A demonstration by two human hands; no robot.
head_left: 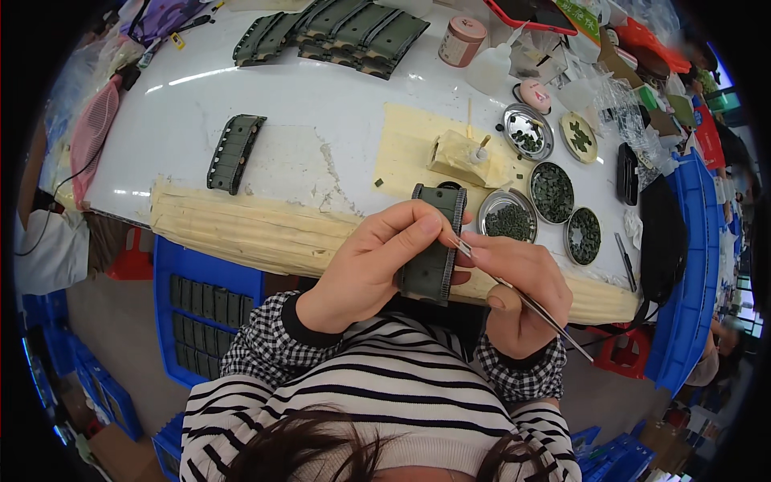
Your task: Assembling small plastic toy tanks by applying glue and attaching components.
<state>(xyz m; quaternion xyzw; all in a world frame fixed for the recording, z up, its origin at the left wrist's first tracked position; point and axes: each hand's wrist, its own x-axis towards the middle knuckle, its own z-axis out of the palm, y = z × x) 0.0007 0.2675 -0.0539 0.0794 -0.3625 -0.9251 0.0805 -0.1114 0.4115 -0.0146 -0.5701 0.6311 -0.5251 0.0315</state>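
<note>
My left hand (377, 253) is closed around a dark green ribbed model part (426, 275), which looks like a vehicle hull with a toothed strip along its edge. It is held upright above the table's near edge. My right hand (522, 277) pinches a pair of metal tweezers (530, 305), their tips meeting the part's right edge by my left fingertips. Anything between the tips is too small to make out. A similar green part (234, 154) lies on the table to the left, and several more (365, 36) are grouped at the back.
Right of my hands stand round dishes of small green pieces, including a metal dish (483, 215) and a pale lid (568, 127). Behind them are a tape-wrapped block (450, 158), a squeeze bottle (488, 72) and a pink jar (462, 48). A blue crate (167, 265) of green parts sits below left.
</note>
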